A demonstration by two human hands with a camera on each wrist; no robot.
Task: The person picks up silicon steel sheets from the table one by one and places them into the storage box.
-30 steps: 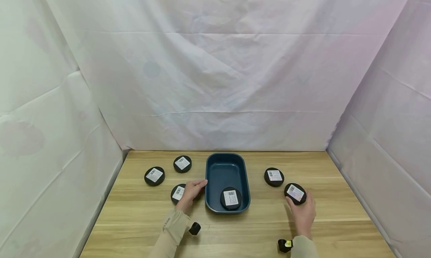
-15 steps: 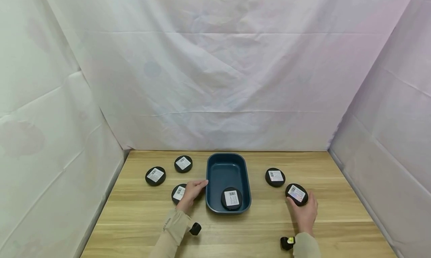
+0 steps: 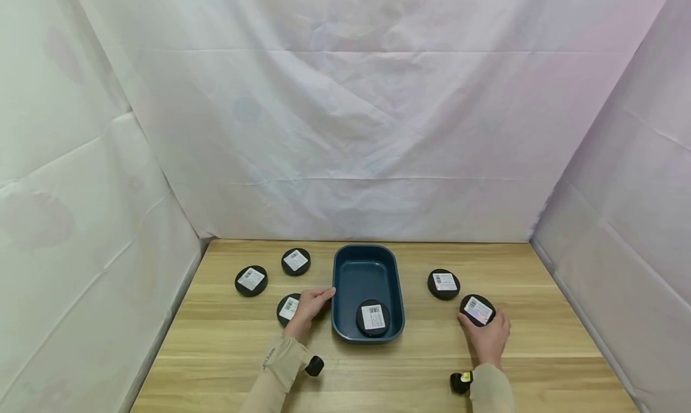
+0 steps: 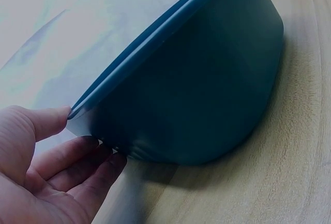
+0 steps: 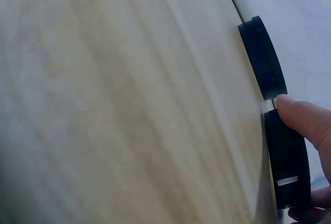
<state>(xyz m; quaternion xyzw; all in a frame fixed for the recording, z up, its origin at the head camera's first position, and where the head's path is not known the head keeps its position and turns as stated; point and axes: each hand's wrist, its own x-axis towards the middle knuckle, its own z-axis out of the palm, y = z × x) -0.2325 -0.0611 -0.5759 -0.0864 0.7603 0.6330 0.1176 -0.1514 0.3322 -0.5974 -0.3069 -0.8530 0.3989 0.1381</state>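
My left hand (image 3: 308, 311) is at the left side of a dark blue rectangular tray (image 3: 333, 263). In the left wrist view its thumb meets the rim while the other fingers touch the outer wall (image 4: 191, 79). A black disc (image 3: 373, 318) with a white barcode label lies inside, at the tray's near end. Over on the right, my right hand (image 3: 488, 336) pinches another labelled black disc (image 3: 477, 310) by its edge, thumb on one side and fingers on the other. From the right wrist view, this disc (image 5: 287, 157) is close over the wooden table, label side hidden.
One labelled disc (image 3: 444, 284) sits just behind and left of the held one. Left of the tray lie a near disc (image 3: 288, 309), partly covered by my left hand, a far disc (image 3: 296, 261) and an outer disc (image 3: 251, 280). White cloth (image 3: 356, 131) encloses the table (image 3: 410, 371).
Everything in the head view has shifted slightly rightward. My right wrist has edged forward a little, with the disc still pinched. My left hand stays at the tray.
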